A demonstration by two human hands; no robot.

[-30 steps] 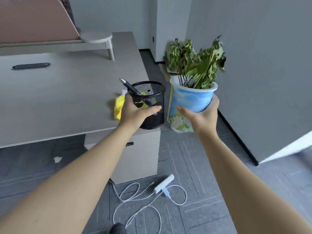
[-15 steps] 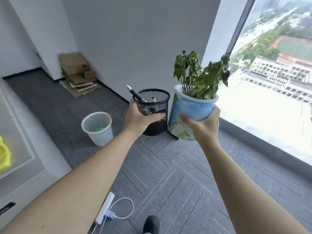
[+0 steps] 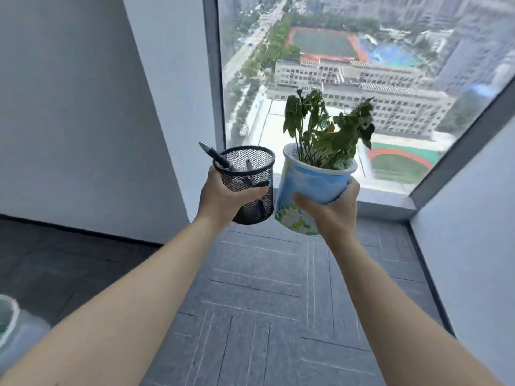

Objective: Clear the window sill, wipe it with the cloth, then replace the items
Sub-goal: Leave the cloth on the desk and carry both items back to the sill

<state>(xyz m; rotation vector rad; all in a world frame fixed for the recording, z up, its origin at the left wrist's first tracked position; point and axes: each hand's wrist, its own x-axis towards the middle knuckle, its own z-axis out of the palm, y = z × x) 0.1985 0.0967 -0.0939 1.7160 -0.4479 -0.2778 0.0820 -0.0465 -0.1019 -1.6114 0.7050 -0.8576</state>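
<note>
From the head camera, our left hand [image 3: 223,197] has its fingers wrapped around a black mesh pen holder [image 3: 248,182] with pens [image 3: 214,156] inside. Just right of it, our right hand [image 3: 333,211] clasps a blue potted plant [image 3: 312,188]. We hold both above the grey floor [image 3: 264,288], near the window sill [image 3: 384,206] beyond.

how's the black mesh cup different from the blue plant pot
The mesh cup is black see-through wire; the plant pot is solid, blue with a flower print. The mesh cup holds pens, the plant pot a droopy green plant. The mesh cup looks smaller and sits upright in the left hand; the plant pot tilts in the right hand. Both are round, open-topped and held in the air before the window sill.
</note>
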